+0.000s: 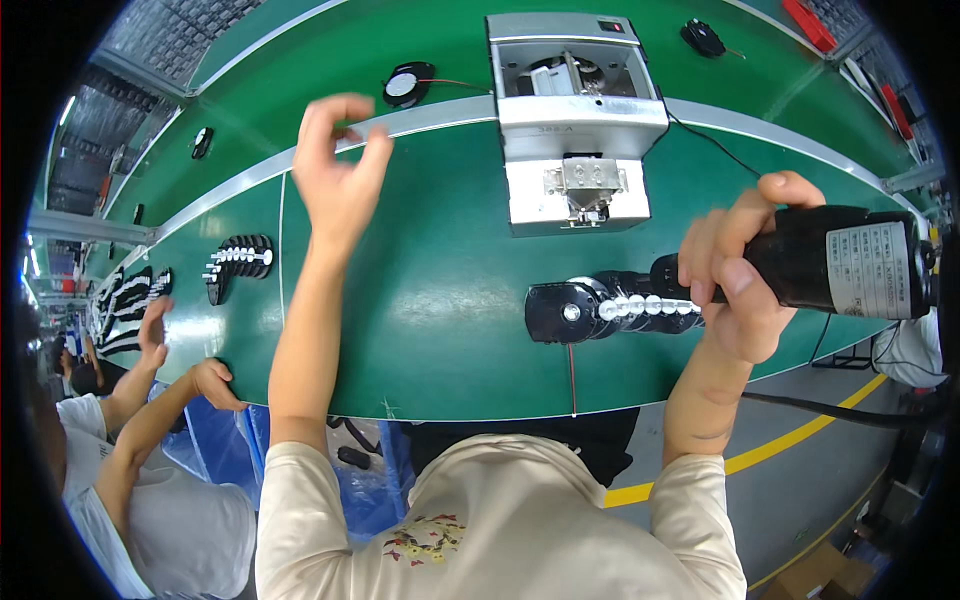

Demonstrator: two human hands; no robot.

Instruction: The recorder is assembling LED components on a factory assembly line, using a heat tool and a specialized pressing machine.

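My left hand (338, 180) is raised over the green bench, thumb and fingers curved but apart, and nothing shows between them. Just beyond it, a round black part with a white disc (401, 86) and a thin red wire lies past the metal rail. My right hand (738, 262) is wrapped round a black electric screwdriver (815, 262) with a white label, held sideways above the bench. Below and left of the screwdriver lies a row of overlapping black parts (562, 312) with white round centres; a red-and-black wire runs from the end one to the bench's near edge.
A silver screw feeder (582, 125) stands at the bench's far middle. Another row of black parts (240, 262) lies to the left, where a co-worker's hands (215, 384) are. A metal rail (440, 116) crosses the far side, with a black part (703, 38) beyond it.
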